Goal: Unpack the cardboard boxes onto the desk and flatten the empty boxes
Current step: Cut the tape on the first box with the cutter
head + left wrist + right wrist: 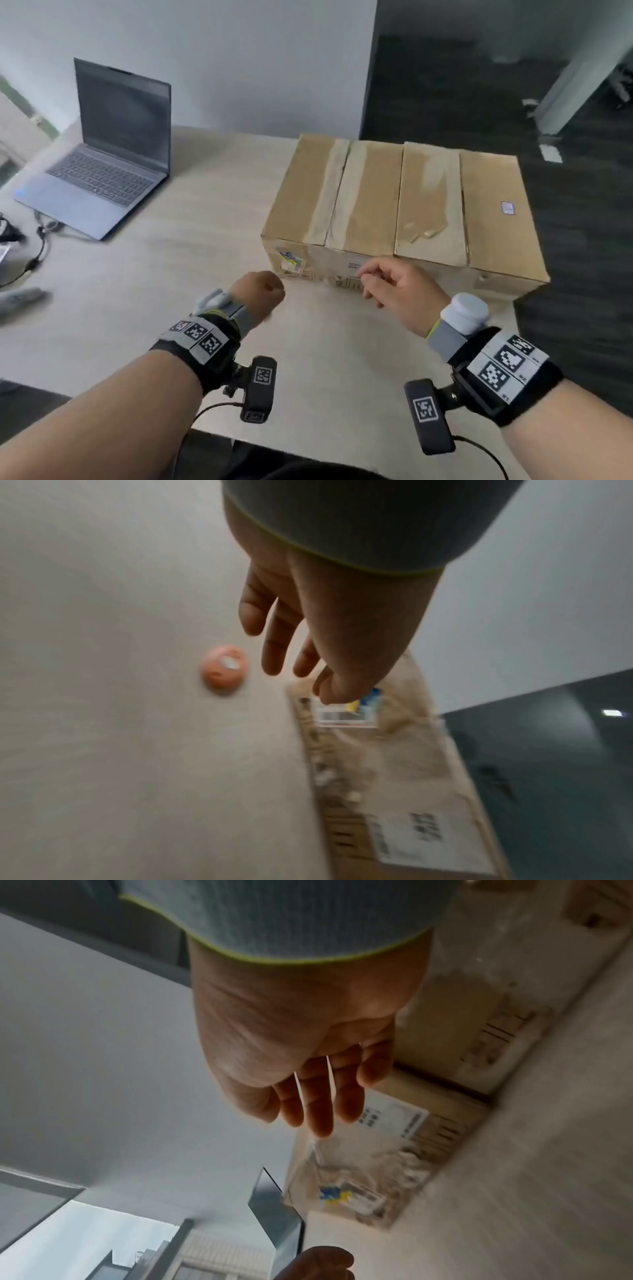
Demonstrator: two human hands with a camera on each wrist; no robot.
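Pale wood counter (pixel 178 246) carries a taped cardboard box (pixel 394 202) at its right end, an open laptop (pixel 102 161) far left. Both hands hover before the box's near face, empty: left hand (pixel 258 291) loose-fingered, right hand (pixel 399 286) relaxed, fingers slightly curled.

- Left hand (pixel 261 290) hangs palm down, wrist bent, fingers (pixel 274 647) loosely extended, holding nothing.
- Right hand (pixel 399 286) reaches forward, fingers (pixel 320 1110) slightly curled and relaxed, empty.
- Both forearms bare, wrists strapped.
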